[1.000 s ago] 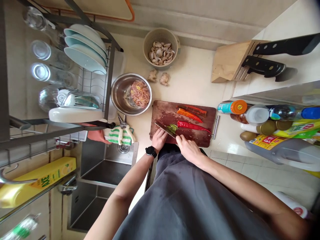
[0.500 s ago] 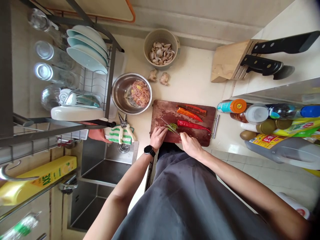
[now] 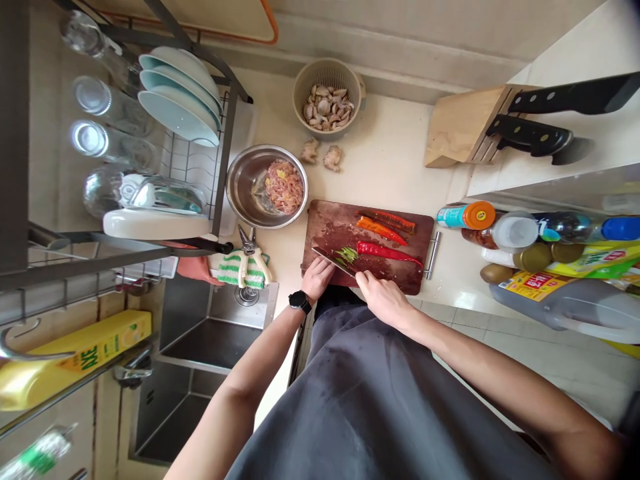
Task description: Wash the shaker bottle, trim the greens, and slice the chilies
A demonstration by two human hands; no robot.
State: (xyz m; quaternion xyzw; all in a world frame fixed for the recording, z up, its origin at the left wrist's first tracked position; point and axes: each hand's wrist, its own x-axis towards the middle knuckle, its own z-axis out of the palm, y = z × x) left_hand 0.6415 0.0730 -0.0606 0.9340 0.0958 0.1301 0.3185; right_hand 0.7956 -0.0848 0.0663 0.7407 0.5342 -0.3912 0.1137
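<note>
My right hand [image 3: 383, 300] is shut on the handle of a kitchen knife [image 3: 335, 261], whose dark blade slants across the near edge of a wooden cutting board [image 3: 325, 230]. My left hand [image 3: 317, 279] rests at the board's near edge, just under the blade, next to a small bunch of green vegetable strips [image 3: 346, 255]. Its fingertips are partly hidden. Beyond them lie a long red chilli [image 3: 385, 251], an orange pepper strip [image 3: 380, 231] and a darker charred strip [image 3: 393, 222]. The board is stained with red juice.
A steel bowl [image 3: 240, 193] holds minced meat. Ginger pieces [image 3: 333, 159] and a garlic basket [image 3: 300, 87] stand behind it. Scissors [image 3: 249, 257] lie on a striped cloth [image 3: 235, 272]. A steel sink [image 3: 210, 340] is left; a dish rack [image 3: 220, 160] is beyond. Bottles [image 3: 565, 307] crowd the right.
The knife blade has swung from its raised, blurred position down beside the green strips. My left hand has shifted slightly toward the board's edge.
</note>
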